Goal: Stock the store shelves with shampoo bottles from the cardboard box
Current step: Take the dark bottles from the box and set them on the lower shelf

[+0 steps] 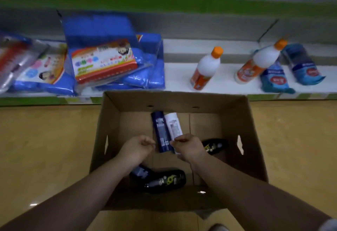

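Both hands, left (138,148) and right (189,146), loosely curled (empty), hover over a navy plastic shampoo bottle (161,132) in the brown cardboard box (255,139); its smooth, slim body could slip.

The right hand (189,146) hid the near ends of the dark blue bottle (161,132) and white bottle (174,126). Labels on the shelf packs (104,61) were too blurred to read.
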The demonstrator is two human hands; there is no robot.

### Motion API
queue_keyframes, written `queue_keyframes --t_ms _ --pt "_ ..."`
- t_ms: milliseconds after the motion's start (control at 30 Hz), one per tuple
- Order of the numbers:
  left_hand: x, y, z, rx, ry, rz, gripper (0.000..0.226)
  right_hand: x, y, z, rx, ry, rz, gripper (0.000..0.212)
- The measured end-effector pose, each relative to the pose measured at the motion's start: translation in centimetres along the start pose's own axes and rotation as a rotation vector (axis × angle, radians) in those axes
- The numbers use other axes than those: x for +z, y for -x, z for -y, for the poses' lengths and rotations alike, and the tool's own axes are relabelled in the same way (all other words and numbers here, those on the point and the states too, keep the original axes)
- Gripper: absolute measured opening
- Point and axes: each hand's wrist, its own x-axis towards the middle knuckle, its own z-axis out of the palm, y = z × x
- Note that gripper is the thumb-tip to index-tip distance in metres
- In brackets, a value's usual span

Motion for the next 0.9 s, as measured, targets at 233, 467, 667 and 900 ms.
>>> queue_keyframes --t_ms 233,467,667,900 --pt "2.5 -9.6 5.9 0.003 -0.237 0.127 0.017 2.3 -9.2 -4.8 -0.02 -0.025 0.047 0.015" --pt "1.4 -15.0 7.3 -0.063 -0.214 0.016 0.021 2.5 -14.4 -3.8 -0.116 0.172 0.014 0.018" --pt "3.4 -15.4 7.4 -0.122 -0.106 0.031 0.02 7.1 -15.0 -3.9 -0.213 0.623 -0.059 0.041" --pt "2.5 -15.9 7.2 -0.106 -0.034 0.008 0.015 11.4 -16.2 -5.7 -0.267 1.036 -0.179 0.073"
